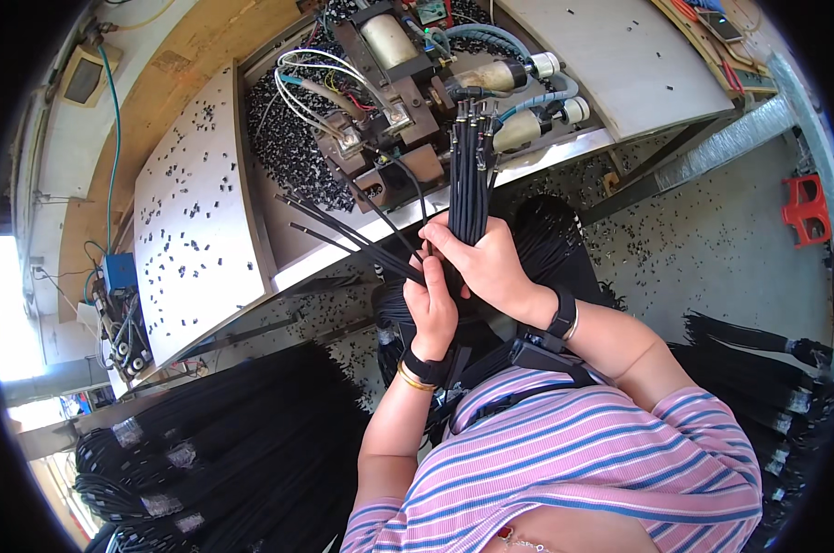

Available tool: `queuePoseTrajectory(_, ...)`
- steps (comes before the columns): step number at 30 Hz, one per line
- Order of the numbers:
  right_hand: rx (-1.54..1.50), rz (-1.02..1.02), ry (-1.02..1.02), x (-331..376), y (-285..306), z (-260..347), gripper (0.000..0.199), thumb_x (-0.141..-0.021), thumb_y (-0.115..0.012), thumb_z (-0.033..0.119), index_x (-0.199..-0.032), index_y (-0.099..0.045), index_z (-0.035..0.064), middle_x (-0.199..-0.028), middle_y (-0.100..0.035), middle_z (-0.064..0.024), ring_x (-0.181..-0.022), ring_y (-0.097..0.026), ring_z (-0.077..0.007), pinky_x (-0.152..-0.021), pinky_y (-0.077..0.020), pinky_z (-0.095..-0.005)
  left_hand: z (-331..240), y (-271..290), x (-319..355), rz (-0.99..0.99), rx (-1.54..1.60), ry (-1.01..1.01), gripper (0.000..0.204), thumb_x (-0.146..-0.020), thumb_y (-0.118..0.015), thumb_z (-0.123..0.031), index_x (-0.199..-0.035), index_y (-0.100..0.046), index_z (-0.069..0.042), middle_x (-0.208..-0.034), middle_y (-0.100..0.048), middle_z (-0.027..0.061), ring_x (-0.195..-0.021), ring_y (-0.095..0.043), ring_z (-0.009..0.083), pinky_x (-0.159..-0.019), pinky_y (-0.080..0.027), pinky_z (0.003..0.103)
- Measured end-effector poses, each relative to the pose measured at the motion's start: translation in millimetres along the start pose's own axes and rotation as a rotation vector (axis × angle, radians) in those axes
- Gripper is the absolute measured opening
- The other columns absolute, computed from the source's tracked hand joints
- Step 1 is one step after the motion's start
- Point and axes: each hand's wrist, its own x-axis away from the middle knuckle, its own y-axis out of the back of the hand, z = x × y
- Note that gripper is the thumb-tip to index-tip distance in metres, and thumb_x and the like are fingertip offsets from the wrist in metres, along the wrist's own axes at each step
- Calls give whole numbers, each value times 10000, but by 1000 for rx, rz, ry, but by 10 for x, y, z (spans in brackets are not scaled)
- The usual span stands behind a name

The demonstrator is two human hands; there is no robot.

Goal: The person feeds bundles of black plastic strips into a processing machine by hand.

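My right hand [495, 267] is closed around a thick bundle of thin black cables [469, 175], whose stripped or metal-tipped ends point up toward the machine. Just left of it and slightly lower, my left hand [430, 306] grips a few loose black cables [352, 238] that fan out to the upper left. The two hands are close together, with the right thumb near the left fingertips. One dark cable curves up from between them to the front of the bench machine [394, 138]. My palms hide how the lower parts of the cables lie.
Small black clippings cover the machine bed and lie scattered on the left metal panel [191, 221] and the floor. Large black cable bundles [242, 442] lie at lower left, with more cable bundles [758, 387] at right. A red plastic stool [806, 210] stands far right.
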Motion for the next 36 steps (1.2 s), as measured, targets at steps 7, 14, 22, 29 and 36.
queuePoseTrajectory(7,-56,-40,44,91,-23,10,209,-903,-610,210,-935,-653,7,-745,-654,-33,-545,-578,-64,-364,-406,-196,64,53,27,10,-4,-26,274,-1017,-378,-189,-1036,-568,8,-956,-585,1,-899,-500,59,-776,-410,226)
queuePoseTrajectory(14,-85,0,-72,-64,-77,123,154,-869,-629,119,-836,-638,-31,-721,-663,-67,-675,-653,-124,-608,-510,-245,2,23,-50,-29,39,-2,292,-1020,-370,-211,-1064,-564,3,-927,-585,-5,-840,-517,46,-707,-423,205)
queuePoseTrajectory(22,-78,47,-78,-114,-62,95,168,-875,-626,145,-855,-639,-21,-720,-661,-70,-655,-656,-136,-576,-509,-249,1,16,-87,-35,41,24,281,-1016,-361,-216,-1038,-533,5,-765,-550,-1,-550,-476,40,-464,-378,179)
queuePoseTrajectory(29,34,263,-212,-162,47,207,181,-876,-635,183,-887,-652,4,-718,-660,-54,-563,-616,-108,-397,-451,-230,-11,4,-87,30,60,57,305,-1017,-356,-228,-1098,-516,18,-758,-560,1,-552,-485,39,-461,-379,185)
queuePoseTrajectory(36,25,159,-188,-61,80,107,221,-878,-641,229,-945,-660,20,-760,-668,-48,-633,-628,-88,-388,-463,-214,60,-4,-13,68,20,49,334,-1020,-336,-253,-1117,-498,22,-721,-559,0,-540,-494,43,-453,-380,194)
